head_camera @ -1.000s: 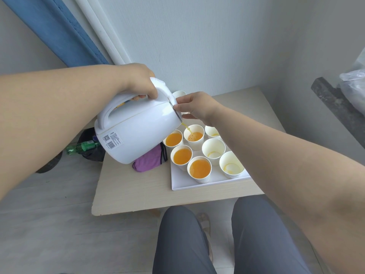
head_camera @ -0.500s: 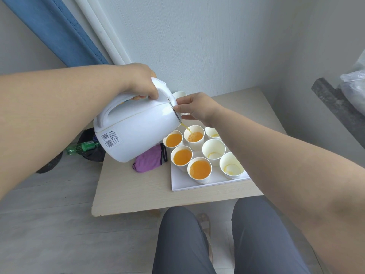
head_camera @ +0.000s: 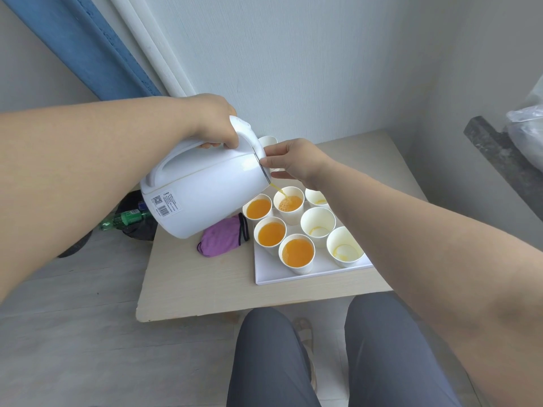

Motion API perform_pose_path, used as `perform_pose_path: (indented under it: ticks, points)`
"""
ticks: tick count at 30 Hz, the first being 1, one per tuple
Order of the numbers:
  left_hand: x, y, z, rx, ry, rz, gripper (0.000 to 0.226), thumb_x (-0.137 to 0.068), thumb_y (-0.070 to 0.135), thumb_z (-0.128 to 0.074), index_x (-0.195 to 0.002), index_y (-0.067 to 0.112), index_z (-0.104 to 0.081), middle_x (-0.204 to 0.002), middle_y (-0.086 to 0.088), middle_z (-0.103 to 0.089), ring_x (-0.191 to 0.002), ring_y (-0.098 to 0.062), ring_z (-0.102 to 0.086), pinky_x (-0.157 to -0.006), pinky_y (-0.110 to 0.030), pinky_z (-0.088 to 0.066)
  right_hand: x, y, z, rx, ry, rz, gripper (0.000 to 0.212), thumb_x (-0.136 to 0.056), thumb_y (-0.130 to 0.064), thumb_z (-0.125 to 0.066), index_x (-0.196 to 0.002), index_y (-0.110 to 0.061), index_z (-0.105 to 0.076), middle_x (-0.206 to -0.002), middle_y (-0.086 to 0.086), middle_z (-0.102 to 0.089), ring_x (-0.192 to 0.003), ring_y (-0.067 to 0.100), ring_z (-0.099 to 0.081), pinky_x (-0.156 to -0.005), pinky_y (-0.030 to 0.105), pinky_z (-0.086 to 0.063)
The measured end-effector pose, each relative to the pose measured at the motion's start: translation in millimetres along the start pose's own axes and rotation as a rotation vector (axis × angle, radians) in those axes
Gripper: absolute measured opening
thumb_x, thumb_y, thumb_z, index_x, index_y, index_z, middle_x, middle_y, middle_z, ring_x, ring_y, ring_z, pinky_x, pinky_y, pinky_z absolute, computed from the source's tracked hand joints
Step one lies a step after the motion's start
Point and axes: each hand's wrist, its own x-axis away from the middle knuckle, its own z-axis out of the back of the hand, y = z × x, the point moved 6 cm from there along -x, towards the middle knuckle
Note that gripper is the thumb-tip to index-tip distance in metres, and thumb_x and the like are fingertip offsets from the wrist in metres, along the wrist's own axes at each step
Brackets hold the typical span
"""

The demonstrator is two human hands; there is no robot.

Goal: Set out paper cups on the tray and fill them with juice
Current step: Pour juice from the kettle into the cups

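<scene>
My left hand (head_camera: 216, 124) grips the handle of a white jug (head_camera: 205, 192), which is tilted to the right. A thin stream of orange juice runs from its spout into a paper cup (head_camera: 289, 204) in the back row of the white tray (head_camera: 293, 277). My right hand (head_camera: 293, 160) pinches the edge of the jug's lid beside the spout. Three cups on the tray's left side (head_camera: 271, 234) hold juice. Three cups on the right side (head_camera: 318, 227) show only yellow traces at the bottom.
The tray lies on a small pale wooden table (head_camera: 199, 289) against the wall. A purple pouch (head_camera: 221, 240) lies left of the tray, and a spare cup (head_camera: 268, 141) stands behind the jug. A green bottle (head_camera: 125, 220) lies on the floor. A dark ledge (head_camera: 499, 154) is at right.
The juice level in the back cup has risen and the jug has tipped slightly further. Both hands stay where they were.
</scene>
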Motion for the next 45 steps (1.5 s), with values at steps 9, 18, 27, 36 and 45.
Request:
perform_pose_path:
  ticks: [9, 18, 27, 36, 45]
  points:
    - [0.6, 2.7, -2.2, -0.012, -0.006, -0.019, 0.007, -0.077, 0.013, -0.063, -0.08, 0.01, -0.057, -0.059, -0.006, -0.058, -0.058, -0.026, -0.053, -0.052, -0.025, -0.036, -1.1, 5.5, -0.3, -0.014, 0.006, -0.005, 0.024, -0.087, -0.004, -0.066, -0.111, -0.005, -0.069, -0.101, 0.005, -0.067, -0.088, 0.014, -0.061, -0.08, 0.019, -0.053]
    - [0.2, 4.4, -2.9, -0.002, 0.01, -0.027, 0.006, -0.078, 0.012, -0.062, -0.08, 0.01, -0.057, -0.057, -0.005, -0.056, -0.055, -0.025, -0.052, -0.05, -0.024, -0.035, -2.5, 5.3, 1.3, -0.024, 0.027, -0.008, 0.025, -0.086, -0.006, -0.068, -0.11, 0.0, -0.067, -0.1, 0.008, -0.066, -0.091, 0.018, -0.061, -0.086, 0.027, -0.054]
    - [-3.5, 3.3, -5.0, -0.007, 0.002, -0.037, 0.015, -0.078, 0.011, -0.062, -0.091, 0.006, -0.061, -0.062, -0.007, -0.058, -0.06, -0.027, -0.055, -0.055, -0.026, -0.04, -8.2, 9.4, 3.5, -0.041, 0.046, -0.034, 0.032, -0.084, -0.006, -0.07, -0.114, 0.003, -0.065, -0.105, 0.012, -0.066, -0.089, 0.018, -0.063, -0.085, 0.027, -0.055]
    - [-3.3, 3.0, -4.7, -0.01, 0.01, -0.034, 0.018, -0.078, 0.012, -0.062, -0.095, 0.006, -0.062, -0.064, -0.008, -0.06, -0.061, -0.028, -0.056, -0.056, -0.026, -0.039, -4.4, 6.8, 1.4, -0.038, 0.036, -0.03, 0.027, -0.085, -0.005, -0.069, -0.112, 0.002, -0.067, -0.101, 0.01, -0.066, -0.089, 0.018, -0.062, -0.09, 0.029, -0.053]
    - [-4.3, 3.2, -4.4, -0.033, 0.017, -0.029, 0.015, -0.078, 0.013, -0.062, -0.091, 0.007, -0.061, -0.06, -0.006, -0.059, -0.06, -0.027, -0.055, -0.054, -0.025, -0.038, -7.4, 9.4, 1.5, -0.048, 0.039, -0.041, 0.029, -0.084, -0.005, -0.07, -0.112, 0.002, -0.066, -0.1, 0.01, -0.066, -0.09, 0.019, -0.062, -0.089, 0.029, -0.054]
